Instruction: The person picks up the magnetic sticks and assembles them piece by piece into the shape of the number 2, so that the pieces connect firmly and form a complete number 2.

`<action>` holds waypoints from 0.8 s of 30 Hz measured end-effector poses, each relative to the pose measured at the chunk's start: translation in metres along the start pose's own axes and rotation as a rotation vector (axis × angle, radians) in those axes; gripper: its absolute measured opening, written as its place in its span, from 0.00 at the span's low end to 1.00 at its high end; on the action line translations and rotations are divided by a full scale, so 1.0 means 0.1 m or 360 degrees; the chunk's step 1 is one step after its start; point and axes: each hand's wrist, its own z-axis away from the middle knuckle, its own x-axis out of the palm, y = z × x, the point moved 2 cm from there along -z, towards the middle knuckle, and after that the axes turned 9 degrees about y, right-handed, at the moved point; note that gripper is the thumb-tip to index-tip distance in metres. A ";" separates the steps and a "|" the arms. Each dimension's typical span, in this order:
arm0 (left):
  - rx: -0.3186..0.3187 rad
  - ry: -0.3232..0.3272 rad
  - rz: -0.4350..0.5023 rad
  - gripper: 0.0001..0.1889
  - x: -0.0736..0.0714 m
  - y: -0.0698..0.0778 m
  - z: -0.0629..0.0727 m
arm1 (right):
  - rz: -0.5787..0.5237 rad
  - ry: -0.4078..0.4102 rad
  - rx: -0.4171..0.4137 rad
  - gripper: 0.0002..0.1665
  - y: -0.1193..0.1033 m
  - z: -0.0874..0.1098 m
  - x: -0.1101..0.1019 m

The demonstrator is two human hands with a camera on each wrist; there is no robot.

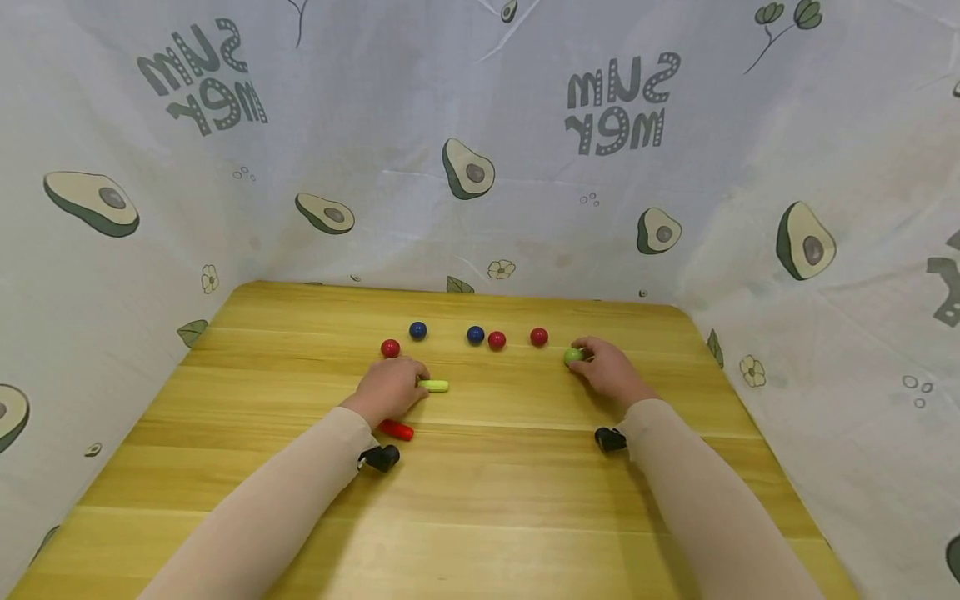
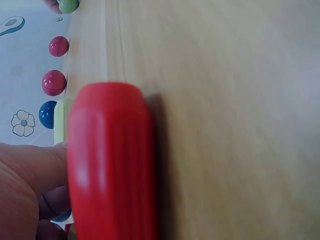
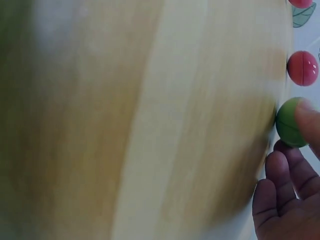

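Observation:
My left hand [image 1: 392, 388] is low over the left half of the table, its fingers and thumb gripping a yellow-green rod [image 1: 437, 386] whose tip points right. Just below that hand lies a short red rod [image 1: 397, 430]; in the left wrist view the red rod [image 2: 112, 165] is large and shows ridged sides, partly covering the yellow-green rod [image 2: 61, 120]. On the right, my right hand [image 1: 609, 371] pinches a green ball [image 1: 573, 356] between thumb and fingers. The right wrist view shows the thumb over the green ball [image 3: 290, 123], the other fingers curled beside it.
Along the back of the wooden table [image 1: 495, 500] sit a red ball [image 1: 390, 348], a blue ball [image 1: 417, 331], another blue ball [image 1: 476, 335] and two more red balls, the rightmost red ball [image 1: 538, 337] near my right hand. A printed cloth [image 1: 390, 233] stands around the table.

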 end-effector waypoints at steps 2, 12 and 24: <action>-0.0002 0.0003 0.0011 0.13 0.00 -0.01 0.00 | -0.0026 -0.0010 -0.0005 0.28 0.00 0.01 0.00; -0.0012 0.0025 0.0061 0.13 -0.01 -0.02 -0.02 | -0.0021 -0.0050 -0.0049 0.28 -0.04 0.01 0.04; 0.0002 0.0015 0.0079 0.16 -0.01 0.04 -0.07 | -0.0088 -0.0062 0.0011 0.27 -0.10 0.02 0.09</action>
